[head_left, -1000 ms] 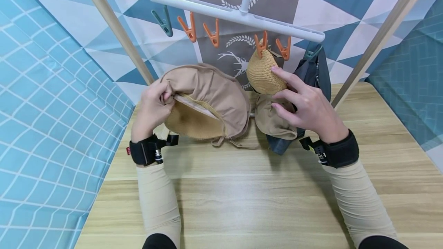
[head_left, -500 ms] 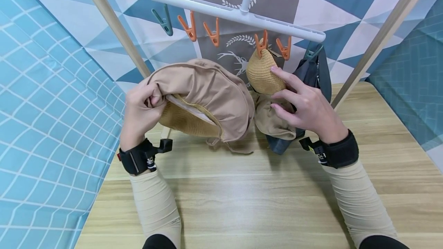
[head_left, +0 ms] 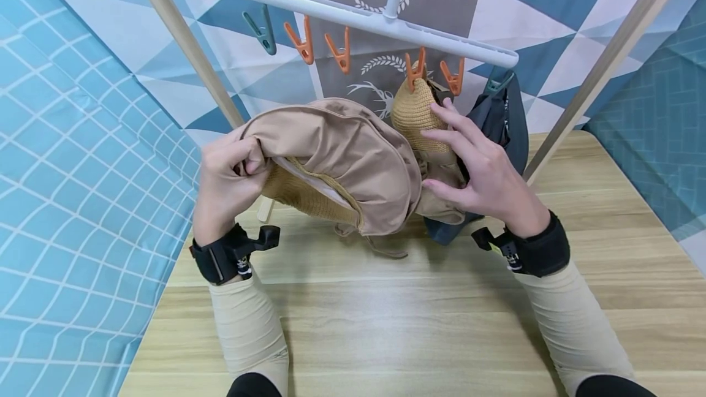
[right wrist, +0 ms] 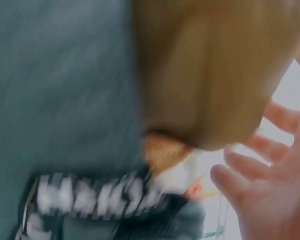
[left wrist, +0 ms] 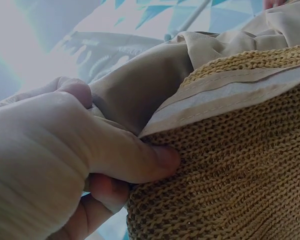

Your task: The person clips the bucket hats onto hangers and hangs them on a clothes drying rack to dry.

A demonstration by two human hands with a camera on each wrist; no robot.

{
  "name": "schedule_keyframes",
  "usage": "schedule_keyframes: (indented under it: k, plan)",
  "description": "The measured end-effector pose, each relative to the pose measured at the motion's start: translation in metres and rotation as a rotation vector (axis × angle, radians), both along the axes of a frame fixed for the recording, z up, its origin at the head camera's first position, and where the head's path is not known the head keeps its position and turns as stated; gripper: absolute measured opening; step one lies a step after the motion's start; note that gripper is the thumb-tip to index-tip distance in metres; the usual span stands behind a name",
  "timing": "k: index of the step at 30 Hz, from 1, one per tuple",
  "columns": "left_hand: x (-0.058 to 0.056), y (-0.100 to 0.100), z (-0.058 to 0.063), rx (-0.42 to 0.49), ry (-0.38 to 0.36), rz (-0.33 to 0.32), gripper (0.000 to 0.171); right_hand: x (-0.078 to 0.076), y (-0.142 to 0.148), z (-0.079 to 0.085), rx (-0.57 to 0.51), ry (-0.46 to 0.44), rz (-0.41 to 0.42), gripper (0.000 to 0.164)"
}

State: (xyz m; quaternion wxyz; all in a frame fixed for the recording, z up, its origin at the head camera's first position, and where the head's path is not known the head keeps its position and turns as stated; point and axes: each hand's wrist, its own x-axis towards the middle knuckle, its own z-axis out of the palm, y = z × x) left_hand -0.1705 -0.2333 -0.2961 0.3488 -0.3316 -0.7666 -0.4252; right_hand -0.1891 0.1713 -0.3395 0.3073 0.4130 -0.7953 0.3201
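My left hand [head_left: 228,176] grips the brim of a beige sun hat [head_left: 353,158]; its underside is tan knit [left wrist: 230,170] with a white inner band. In the left wrist view, the thumb presses on the knit. My right hand [head_left: 485,170] has its fingers spread beside a hanging hat with a yellow woven part [head_left: 416,118] and a khaki cloth part [head_left: 441,210]. Its fingertips are right at the weave, and the thumb lies close to the sun hat's right edge. An orange clothespin [head_left: 415,69] clips the hanging hat at its top.
A white hanger bar [head_left: 353,20] carries several clothespins, including a green one [head_left: 261,30] at left. Dark blue-grey fabric [head_left: 504,115] hangs at right, with white lettering in the right wrist view. Wooden poles [head_left: 612,66] flank the bar above a wood table [head_left: 386,323].
My left hand first moved left, lifting the sun hat's brim. The hat has since shifted right, overlapping the hanging hat's khaki part. The right hand's fingers have spread more.
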Motion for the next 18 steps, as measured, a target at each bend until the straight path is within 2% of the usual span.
schedule_keyframes:
  k: [6,10,14,17,18]
  plan:
    - [0.014,0.02,0.009,-0.088,0.083,-0.009,0.024,0.012,-0.01,0.008,-0.193,-0.046,0.077,0.092]
    - [0.018,0.033,0.011,-0.12,0.123,-0.039,0.026,0.015,-0.007,0.01,-0.259,-0.149,0.132,0.096]
    - [0.018,0.042,0.01,-0.118,0.166,-0.068,0.028,0.018,-0.005,0.011,-0.277,-0.269,0.172,0.093]
    - [0.017,0.047,0.009,-0.105,0.199,-0.096,0.029,0.021,-0.006,0.013,-0.244,-0.338,0.132,0.102]
    - [0.017,0.049,0.008,-0.1,0.21,-0.103,0.029,0.022,-0.007,0.014,-0.228,-0.355,0.11,0.098]
